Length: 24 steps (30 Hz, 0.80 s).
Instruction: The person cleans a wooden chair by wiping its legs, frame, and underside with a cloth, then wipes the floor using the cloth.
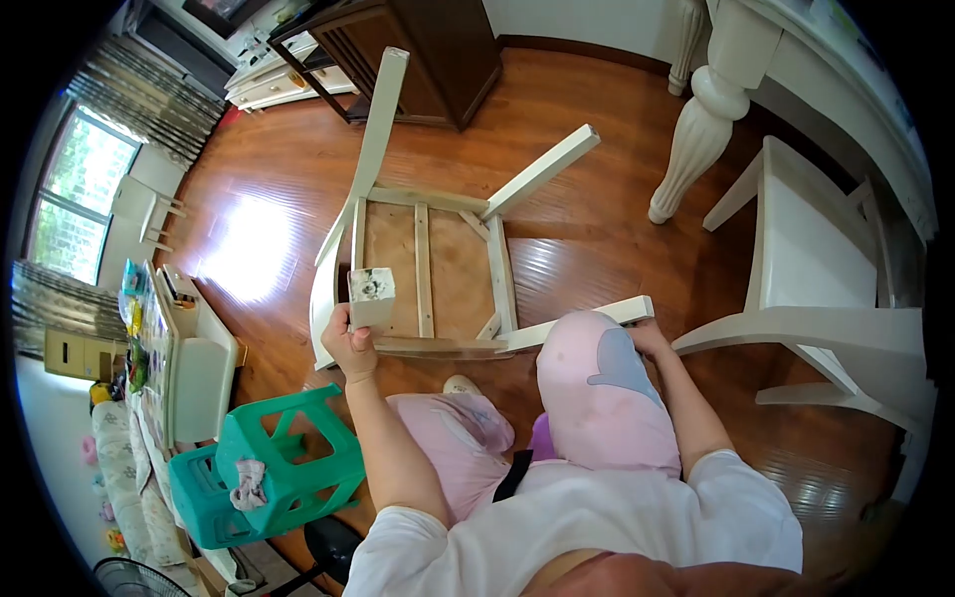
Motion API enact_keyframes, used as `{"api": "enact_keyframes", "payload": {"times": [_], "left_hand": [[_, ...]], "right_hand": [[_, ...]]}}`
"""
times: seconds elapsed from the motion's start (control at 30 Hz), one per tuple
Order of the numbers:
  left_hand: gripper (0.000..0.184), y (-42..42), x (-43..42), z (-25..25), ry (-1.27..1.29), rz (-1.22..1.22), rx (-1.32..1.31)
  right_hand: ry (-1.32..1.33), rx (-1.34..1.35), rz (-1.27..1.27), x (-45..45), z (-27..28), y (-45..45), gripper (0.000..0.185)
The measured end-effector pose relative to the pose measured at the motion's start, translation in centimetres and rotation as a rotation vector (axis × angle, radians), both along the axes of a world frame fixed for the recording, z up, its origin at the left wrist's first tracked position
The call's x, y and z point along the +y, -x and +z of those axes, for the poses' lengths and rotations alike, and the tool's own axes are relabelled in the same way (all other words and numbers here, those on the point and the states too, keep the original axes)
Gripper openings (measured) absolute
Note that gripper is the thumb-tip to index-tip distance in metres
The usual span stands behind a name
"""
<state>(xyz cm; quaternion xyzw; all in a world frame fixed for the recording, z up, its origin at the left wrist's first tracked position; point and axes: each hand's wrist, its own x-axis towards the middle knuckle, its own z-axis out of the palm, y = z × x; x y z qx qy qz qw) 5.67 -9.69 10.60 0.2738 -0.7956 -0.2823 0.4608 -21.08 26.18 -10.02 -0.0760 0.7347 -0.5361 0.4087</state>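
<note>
A white wooden chair [505, 274] lies tipped over on the floor, its brown underside [458, 269] and crossbars facing me. My left hand [350, 343] is closed round the chair leg [372, 298] that points up toward me, just below its scuffed, dark-marked end. At the far end of another leg [607, 316], beside my raised knee, my right hand [649, 338] grips the wood; its fingers are partly hidden. Two more legs [547, 169] extend away from me.
Green plastic stools [288, 458] with a crumpled cloth [249, 485] on top stand at my left. Another white chair [816, 239] and a table with a carved leg [696, 139] are on the right. A dark wooden cabinet [428, 60] stands beyond the chair.
</note>
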Motion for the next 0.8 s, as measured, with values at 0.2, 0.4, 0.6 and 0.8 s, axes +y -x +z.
{"api": "enact_keyframes", "payload": {"times": [0.2, 0.4, 0.6, 0.8], "left_hand": [[0.072, -1.2, 0.4, -0.6, 0.004, 0.058, -0.057], [0.028, -0.8, 5.5, 0.1, 0.171, 0.34, 0.393], [0.02, 3.5, 12.7, -2.0, -0.21, -0.228, -0.322], [0.042, 9.8, 13.9, -7.8, -0.138, -0.592, -0.401]], "right_hand": [[0.1, -0.004, -0.026, -0.6, 1.7, -0.6, 0.051], [0.163, 0.081, 0.005, -0.4, 1.9, -0.3, 0.042], [0.178, 0.12, 0.02, -1.5, 6.4, -0.1, 0.039], [0.274, 0.309, 0.093, -4.4, 11.7, -1.2, 0.033]]}}
